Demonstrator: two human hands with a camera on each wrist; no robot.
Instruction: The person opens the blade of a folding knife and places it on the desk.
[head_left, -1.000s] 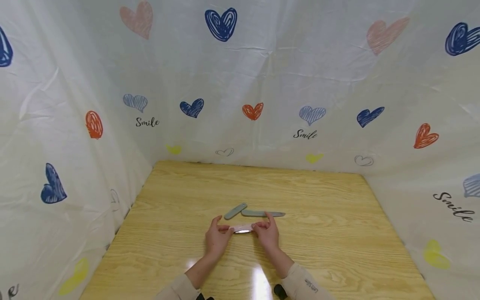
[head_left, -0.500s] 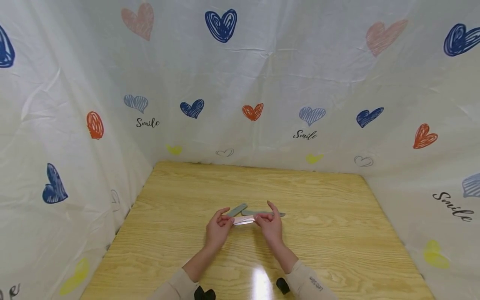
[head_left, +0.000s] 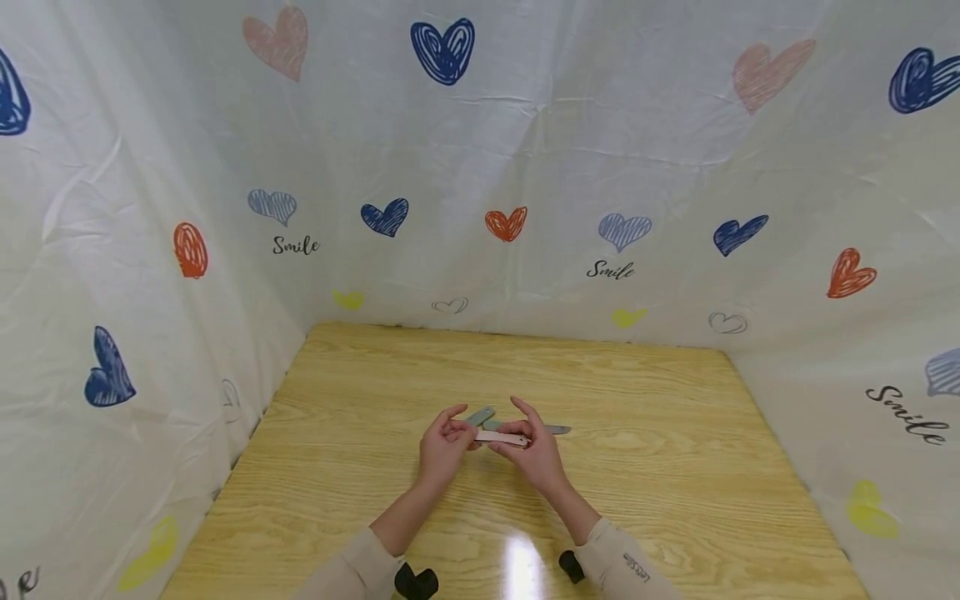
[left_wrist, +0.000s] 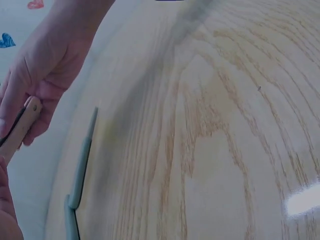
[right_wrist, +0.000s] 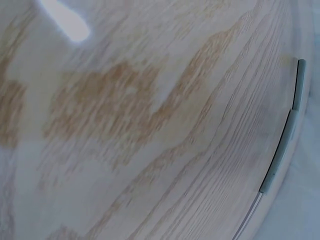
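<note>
Low over the table, both hands hold a pink folding knife. My left hand pinches its left end between thumb and fingers. My right hand grips it near the riveted end, index finger raised. The left wrist view shows the pink handle with its rivet and dark slot, between the right hand and part of the left hand. Just beyond lie a short green folding knife and a longer green folding knife, partly hidden by fingers. No hand shows in the right wrist view.
The wood-grain table is ringed by a white curtain printed with hearts. A black wrist mount sits by the left sleeve, another black mount by the right one. Light glares on the tabletop near the front.
Both hands have lifted the pink knife slightly and shifted their hold. Its bright underside has turned from view, and the riveted end now shows by the right hand. The green knives stay put.
</note>
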